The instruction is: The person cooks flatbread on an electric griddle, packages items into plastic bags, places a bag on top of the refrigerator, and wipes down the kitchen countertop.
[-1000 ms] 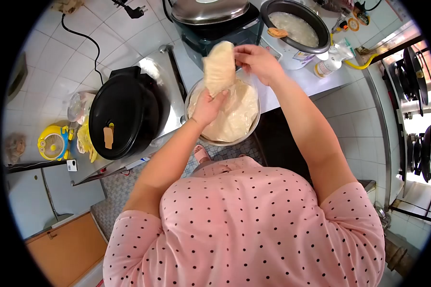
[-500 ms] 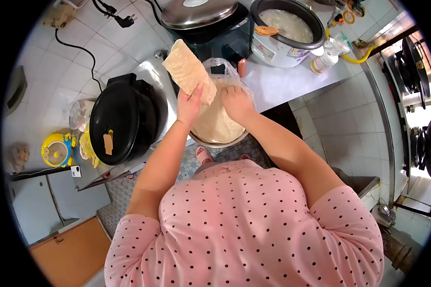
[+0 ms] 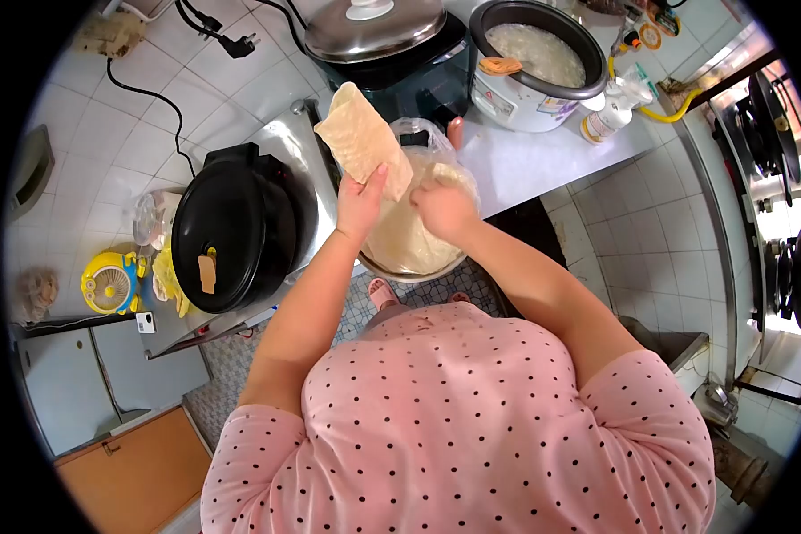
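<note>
My left hand is closed on a folded, pale flatbread, thumb on top, held up over the left side of a round metal basin. Inside the basin is a clear plastic bag with more pale, flat, bread-like stuff. My right hand is over the right part of the basin, its fingers curled in on a pale piece of flatbread that sticks up past the knuckles. The fingertips themselves are hidden.
Left of the basin stands a black oval electric pan with its lid down. Behind are a steel-lidded cooker and an open rice cooker with whitish liquid. A white bottle stands at the right. A yellow fan is far left.
My right hand has gone from flatter on the bag to curled fingers, with a pale piece now raised at it. The left hand still holds its flatbread; the whole view has shifted slightly.
</note>
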`<state>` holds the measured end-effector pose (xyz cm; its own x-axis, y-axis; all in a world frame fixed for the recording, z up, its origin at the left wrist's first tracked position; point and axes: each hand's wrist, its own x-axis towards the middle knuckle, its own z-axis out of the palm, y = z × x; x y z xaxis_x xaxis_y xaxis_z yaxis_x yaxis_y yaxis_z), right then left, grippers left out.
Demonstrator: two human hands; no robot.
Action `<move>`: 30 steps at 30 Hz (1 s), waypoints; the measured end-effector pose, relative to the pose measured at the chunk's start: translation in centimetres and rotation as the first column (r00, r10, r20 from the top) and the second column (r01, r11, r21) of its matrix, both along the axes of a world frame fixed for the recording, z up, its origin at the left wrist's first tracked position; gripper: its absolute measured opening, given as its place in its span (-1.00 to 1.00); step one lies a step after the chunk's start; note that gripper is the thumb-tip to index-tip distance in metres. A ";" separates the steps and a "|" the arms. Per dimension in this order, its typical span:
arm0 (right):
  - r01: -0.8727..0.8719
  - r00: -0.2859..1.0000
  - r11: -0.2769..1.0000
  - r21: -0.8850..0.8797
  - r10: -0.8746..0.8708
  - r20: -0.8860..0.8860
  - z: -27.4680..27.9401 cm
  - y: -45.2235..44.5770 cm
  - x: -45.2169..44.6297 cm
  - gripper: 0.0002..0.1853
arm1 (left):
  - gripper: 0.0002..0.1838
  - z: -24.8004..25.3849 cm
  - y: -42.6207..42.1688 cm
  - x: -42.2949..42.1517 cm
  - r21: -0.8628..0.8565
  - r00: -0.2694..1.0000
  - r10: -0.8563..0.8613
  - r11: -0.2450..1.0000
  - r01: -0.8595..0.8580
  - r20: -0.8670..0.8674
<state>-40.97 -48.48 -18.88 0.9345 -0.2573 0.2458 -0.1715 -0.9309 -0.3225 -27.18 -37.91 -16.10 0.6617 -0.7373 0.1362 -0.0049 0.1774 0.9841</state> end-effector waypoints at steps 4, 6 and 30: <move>-0.330 0.943 0.867 0.373 0.317 0.096 2.0 4.1 -3.8 -0.84 | -0.64 0.1 1.2 -0.4 0.128 0.992 -0.123 0.985 0.119 0.026; -0.440 0.896 0.803 0.402 0.365 0.251 4.2 5.4 -5.5 -0.82 | -0.61 0.6 2.4 -0.9 0.270 0.958 -0.275 0.932 0.243 0.085; -0.377 0.876 0.902 0.208 0.421 -0.235 10.2 2.4 -9.1 -0.89 | -0.40 4.6 3.4 0.4 0.856 -0.030 -0.885 0.457 -0.242 0.465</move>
<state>-50.09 -46.07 -8.72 0.9897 0.1377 -0.0396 0.1043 -0.8818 -0.4599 -26.79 -34.49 -11.50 0.0263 -0.9347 -0.3544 -0.9972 0.0001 -0.0744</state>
